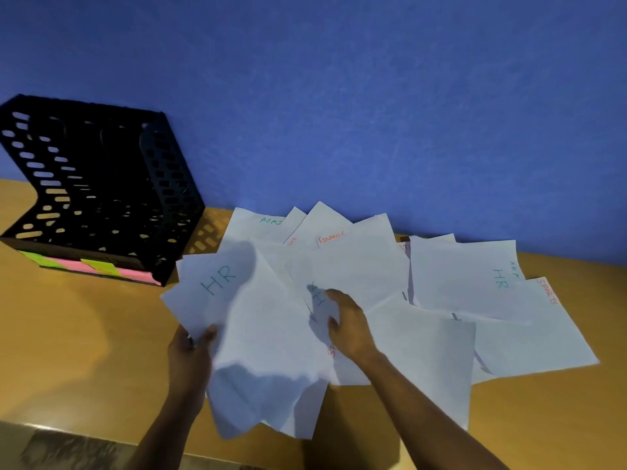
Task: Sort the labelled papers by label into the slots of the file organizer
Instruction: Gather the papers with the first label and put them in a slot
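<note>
My left hand (190, 351): fingers pinching thin white sheets, top one (210, 290) lettered "HR". My right hand (346, 327): fingers loosely curled on the spread papers (356, 266) reading "FINANCE", "SPORTS", "HR". Black perforated organizer (95, 188), far left, on the wooden desk (84, 334).

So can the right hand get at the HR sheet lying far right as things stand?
Probably yes: the right hand is open on the pile's middle, and that HR sheet lies on top with nothing over its label.
</note>
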`<state>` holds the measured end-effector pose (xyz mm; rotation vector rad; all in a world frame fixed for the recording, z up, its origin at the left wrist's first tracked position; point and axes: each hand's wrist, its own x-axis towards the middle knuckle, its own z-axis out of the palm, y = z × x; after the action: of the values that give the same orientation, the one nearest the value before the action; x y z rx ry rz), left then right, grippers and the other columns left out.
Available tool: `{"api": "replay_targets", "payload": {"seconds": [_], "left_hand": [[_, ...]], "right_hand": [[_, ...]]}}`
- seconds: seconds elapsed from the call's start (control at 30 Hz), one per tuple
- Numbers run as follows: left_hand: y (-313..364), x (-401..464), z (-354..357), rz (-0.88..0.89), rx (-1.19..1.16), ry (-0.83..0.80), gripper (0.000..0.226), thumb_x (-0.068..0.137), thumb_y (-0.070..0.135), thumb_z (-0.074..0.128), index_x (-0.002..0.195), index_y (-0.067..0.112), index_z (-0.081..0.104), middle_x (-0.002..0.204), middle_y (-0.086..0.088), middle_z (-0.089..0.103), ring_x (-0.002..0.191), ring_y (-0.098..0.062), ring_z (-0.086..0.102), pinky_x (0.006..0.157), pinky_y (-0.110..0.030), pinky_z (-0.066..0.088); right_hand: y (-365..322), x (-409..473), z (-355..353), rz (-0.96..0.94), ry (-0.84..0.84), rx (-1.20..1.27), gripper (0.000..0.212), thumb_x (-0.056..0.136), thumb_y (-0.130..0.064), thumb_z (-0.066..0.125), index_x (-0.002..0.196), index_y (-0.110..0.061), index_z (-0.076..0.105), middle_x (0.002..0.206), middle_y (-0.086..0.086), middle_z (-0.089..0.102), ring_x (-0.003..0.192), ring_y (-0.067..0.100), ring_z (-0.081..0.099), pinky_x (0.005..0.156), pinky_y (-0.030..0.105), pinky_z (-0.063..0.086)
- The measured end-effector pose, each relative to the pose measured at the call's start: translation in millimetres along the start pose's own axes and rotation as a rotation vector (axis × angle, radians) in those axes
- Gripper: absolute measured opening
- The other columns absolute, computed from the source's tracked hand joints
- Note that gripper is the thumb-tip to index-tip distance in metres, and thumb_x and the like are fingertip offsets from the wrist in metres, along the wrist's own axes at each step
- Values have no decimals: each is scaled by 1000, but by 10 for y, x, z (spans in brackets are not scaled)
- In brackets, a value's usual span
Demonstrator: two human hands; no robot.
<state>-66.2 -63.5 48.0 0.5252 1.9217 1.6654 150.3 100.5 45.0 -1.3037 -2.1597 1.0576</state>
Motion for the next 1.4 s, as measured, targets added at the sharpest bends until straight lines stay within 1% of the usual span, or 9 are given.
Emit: {"api": "replay_targets", "payload": {"seconds": [0.1,0.2,0.33,0.57,0.8,1.1,1.2,1.33,1.4], "left_hand": [[-9,12,-80,-3,4,18,24,92,0,60,115,6,63,106,-8,72,90,-19,67,72,-31,51],[-52,17,-104,-18,-5,22,23,92,1,60,113,9,64,104,-3,73,87,-15,69,69,-28,52],[-46,25,-116,-22,-13,30,23,92,0,60,113,8,65,101,1,73,80,-4,71,60,-16,54],[-6,58,-94,0,17,5,21,93,4,61,113,8,64,103,2,73,83,-5,71,63,-20,53],[-15,79,-21,-33,1,2,21,93,5,61,112,13,65,99,6,75,85,-9,71,62,-20,53],[-12,44,-27,-46,46,12,21,93,7,61,111,17,65,102,4,74,89,-14,70,68,-32,53],[-10,37,-18,-39,50,11,22,93,5,60,110,18,65,101,4,75,89,-12,71,67,-30,52],[-5,39,-10,-36,41,6,21,93,5,61,109,18,65,98,7,75,88,-12,71,66,-29,52],[7,38,7,-32,36,-2,21,93,5,60,109,18,65,97,6,75,87,-13,71,65,-29,53]], "right_hand": [[361,22,19,-69,-317,-457,72,86,-13,65,149,-9,31,152,14,38,142,28,33,115,28,23],[520,65,133,-113,-372,-686,79,88,-23,63,153,-16,20,161,7,22,149,24,17,120,35,15],[516,137,259,-107,-392,-709,76,87,-27,65,151,-19,24,158,7,28,146,26,24,118,38,22],[605,191,277,-30,-309,-634,62,87,-18,62,144,-15,38,138,7,52,129,24,48,105,31,40],[721,146,258,107,-367,-681,87,85,-60,55,153,-29,10,164,3,4,151,28,2,117,57,10],[717,184,307,114,-243,-680,68,89,-43,56,146,-27,22,150,4,33,141,26,30,110,54,30],[735,195,303,124,-247,-692,62,91,-26,59,143,-26,27,149,4,36,139,25,34,111,50,32],[728,234,218,128,-196,-623,53,92,-27,61,140,-28,38,137,-1,55,124,20,54,108,39,42],[665,279,158,136,-126,-613,49,96,-23,55,143,-29,41,136,-2,59,122,20,57,112,36,36]]}}
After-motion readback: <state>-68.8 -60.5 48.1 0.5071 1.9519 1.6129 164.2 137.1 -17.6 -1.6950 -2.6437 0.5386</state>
